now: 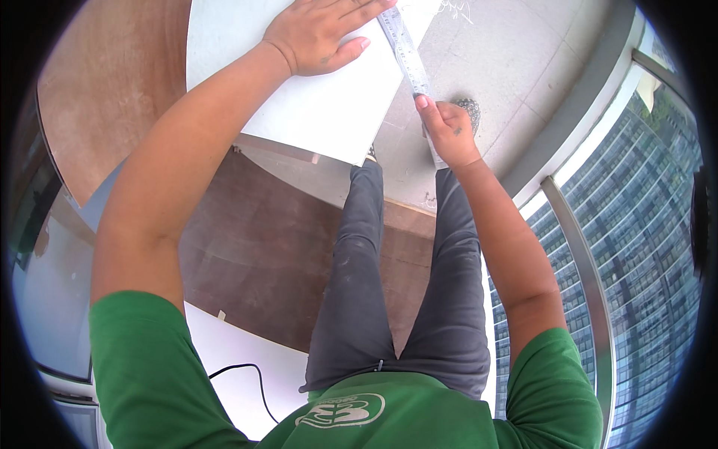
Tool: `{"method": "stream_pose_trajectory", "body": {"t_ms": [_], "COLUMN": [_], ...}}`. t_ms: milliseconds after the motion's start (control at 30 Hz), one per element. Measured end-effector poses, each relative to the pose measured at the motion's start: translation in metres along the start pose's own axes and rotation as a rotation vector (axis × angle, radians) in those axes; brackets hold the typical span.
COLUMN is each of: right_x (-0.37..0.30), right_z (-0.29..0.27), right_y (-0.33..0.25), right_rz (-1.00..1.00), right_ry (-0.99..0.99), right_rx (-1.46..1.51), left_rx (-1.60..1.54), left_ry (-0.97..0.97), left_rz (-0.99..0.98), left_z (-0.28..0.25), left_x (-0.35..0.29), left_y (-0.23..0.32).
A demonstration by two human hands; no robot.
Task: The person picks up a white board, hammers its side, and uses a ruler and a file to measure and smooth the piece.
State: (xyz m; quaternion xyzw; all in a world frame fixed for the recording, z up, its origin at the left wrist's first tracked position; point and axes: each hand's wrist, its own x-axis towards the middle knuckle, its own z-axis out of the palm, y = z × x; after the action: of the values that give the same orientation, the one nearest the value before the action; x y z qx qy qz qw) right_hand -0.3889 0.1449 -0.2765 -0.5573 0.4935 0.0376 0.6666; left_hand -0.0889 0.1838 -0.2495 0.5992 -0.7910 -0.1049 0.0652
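My left hand [318, 36] lies on a white board [329, 105] with its thumb held apart and its fingers stretched out. Its fingertips reach the upper end of a long silver ruler [406, 51] at the top edge of the view. My right hand [450, 131] is closed round the lower part of that ruler, thumb on top. The ruler runs slantwise along the board's right edge and sticks out past it, over the floor. Its lower end shows below my right hand, above my right leg.
A brown wooden panel [112, 97] stands at the left. Pale floor tiles [523, 67] lie beyond the board, with thin white shavings [455, 9] at the top. Metal-framed windows [636, 187] line the right side. A black cable [260, 378] crosses a white surface at lower left.
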Motion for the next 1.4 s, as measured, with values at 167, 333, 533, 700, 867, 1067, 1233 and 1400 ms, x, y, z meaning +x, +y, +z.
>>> {"method": "stream_pose_trajectory", "body": {"t_ms": [167,333,533,700,867,1067,1233,1400], "right_x": [-0.002,0.001,-0.010,-0.035,-0.035,-0.035,-0.033,-0.032], "right_z": [0.048,0.062,0.042,0.016,0.026,0.062,0.083,0.092], "right_y": [-0.007,-0.009,-0.014,0.016,0.017,0.018,0.013,0.012], "right_rz": [-0.025,-0.071,0.085,-0.053,-0.130,-0.265,-0.297,-0.206], "right_ry": [0.101,0.149,-0.002,-0.125,-0.036,0.101,0.160,0.145], "right_rx": [0.045,0.040,0.008,-0.133,-0.134,-0.096,-0.088,-0.048], "left_rx": [-0.038,-0.034,0.017,-0.034,-0.041,-0.077,-0.088,-0.073], "left_ry": [0.061,0.070,-0.006,-0.107,-0.031,0.005,0.001,-0.005], "left_rz": [-0.034,-0.061,-0.034,0.037,0.028,-0.019,-0.055,-0.080], "left_z": [0.001,0.002,-0.001,0.003,0.002,0.000,0.003,0.006], "left_x": [0.000,-0.001,-0.011,-0.051,-0.052,-0.051,-0.053,-0.056], "left_y": [-0.001,-0.001,0.005,0.020,0.025,0.025,0.025,0.024]}}
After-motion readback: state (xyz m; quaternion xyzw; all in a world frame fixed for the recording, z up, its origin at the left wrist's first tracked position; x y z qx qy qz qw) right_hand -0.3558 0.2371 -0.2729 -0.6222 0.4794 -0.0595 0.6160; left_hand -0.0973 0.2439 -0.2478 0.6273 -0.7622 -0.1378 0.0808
